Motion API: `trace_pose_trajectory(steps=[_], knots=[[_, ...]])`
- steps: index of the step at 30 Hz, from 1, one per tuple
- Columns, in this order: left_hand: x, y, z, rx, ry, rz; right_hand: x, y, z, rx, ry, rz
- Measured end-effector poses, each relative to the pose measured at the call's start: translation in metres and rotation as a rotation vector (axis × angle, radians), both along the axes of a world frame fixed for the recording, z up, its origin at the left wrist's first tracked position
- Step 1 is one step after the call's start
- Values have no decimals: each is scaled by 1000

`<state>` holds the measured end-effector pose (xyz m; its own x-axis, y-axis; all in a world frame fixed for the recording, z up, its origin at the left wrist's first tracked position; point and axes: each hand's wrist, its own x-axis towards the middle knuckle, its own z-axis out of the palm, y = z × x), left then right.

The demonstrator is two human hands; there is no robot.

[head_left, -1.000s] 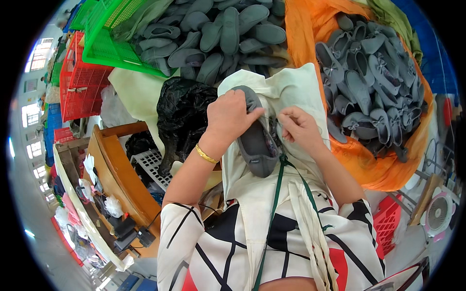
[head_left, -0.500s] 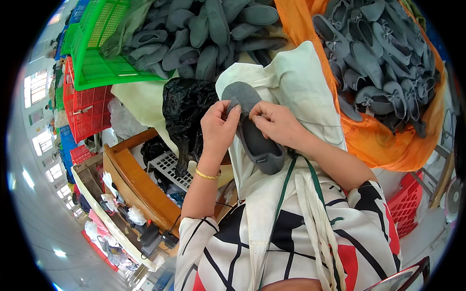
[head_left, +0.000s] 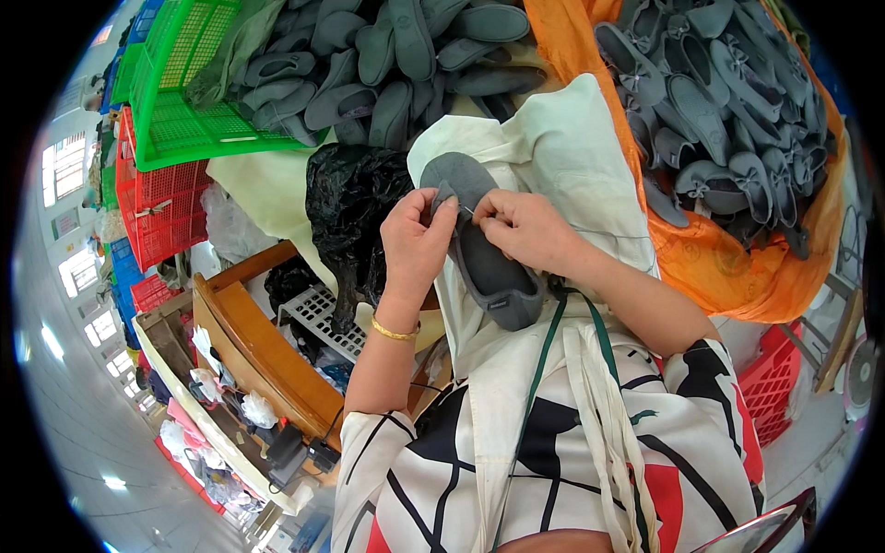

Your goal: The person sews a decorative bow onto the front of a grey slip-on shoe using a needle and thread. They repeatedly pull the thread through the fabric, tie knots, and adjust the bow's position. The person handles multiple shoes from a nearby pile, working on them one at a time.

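A grey slip-on shoe (head_left: 498,267) lies toe-away on the white cloth over my lap, its opening facing up. My left hand (head_left: 417,235) is closed on a small flap of grey fabric at the shoe's upper, pinched between thumb and fingertips. Just right of it, my right hand (head_left: 525,226) is closed in a pinch on a thin, shiny needle (head_left: 468,211), which points at the pinched fabric. Whether thread runs from the needle is too fine to tell. The fingers of both hands cover part of the shoe's upper.
Grey shoes (head_left: 387,55) are heaped at the far side beside a green basket (head_left: 217,134). More, some with bows, fill an orange sack (head_left: 710,267) at the right. A black plastic bag (head_left: 355,198) and a wooden drawer unit (head_left: 263,355) stand left of my left arm.
My right hand has shifted very slightly right, and more of the needle shows between the hands. My left hand keeps its pinch, and the shoe stays in place.
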<state>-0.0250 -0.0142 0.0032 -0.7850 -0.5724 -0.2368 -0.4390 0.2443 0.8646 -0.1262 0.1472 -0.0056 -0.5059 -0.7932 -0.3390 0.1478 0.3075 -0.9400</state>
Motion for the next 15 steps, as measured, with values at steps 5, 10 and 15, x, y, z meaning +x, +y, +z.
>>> trace_pose_trajectory(steps=[5, 10, 15], knots=[[3, -3, -2, 56, -17, 2, 14, -6, -20, -86, 377, -80], [-6, 0, 12, 301, -76, 142, 29, -9, -27, 15, 671, -39], [-8, -4, 13, 408, -84, 172, 27, -14, -33, -62, 794, -39]])
